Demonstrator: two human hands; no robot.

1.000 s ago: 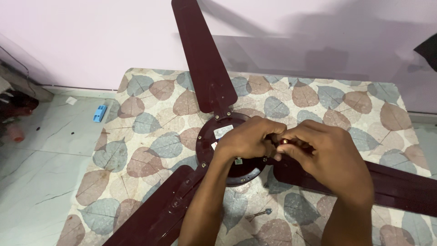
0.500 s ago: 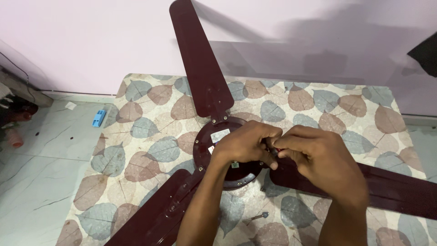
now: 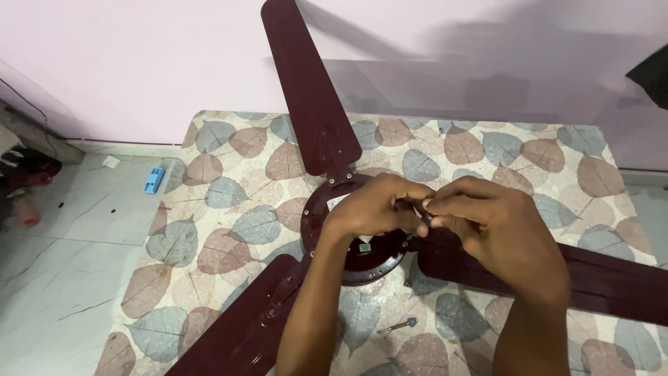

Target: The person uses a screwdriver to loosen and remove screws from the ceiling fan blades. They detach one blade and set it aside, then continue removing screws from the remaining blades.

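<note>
A dark maroon ceiling fan lies on a table covered in a leaf-patterned cloth (image 3: 229,181). Its round motor hub (image 3: 362,257) sits in the middle, with one blade (image 3: 306,90) reaching away toward the wall, one blade (image 3: 243,327) toward the lower left and one blade (image 3: 612,278) to the right. My left hand (image 3: 372,205) and my right hand (image 3: 487,226) meet just above the hub, fingertips pinched together on a small part that is mostly hidden between them. A loose screw (image 3: 398,324) lies on the cloth below the hub.
A pale pink wall (image 3: 139,63) rises behind the table. Marbled floor tiles (image 3: 62,264) lie to the left, with a small blue object (image 3: 154,179) and some clutter at the left edge (image 3: 21,188).
The view has drifted slightly; both hands stay together over the hub, with only small finger movements.
</note>
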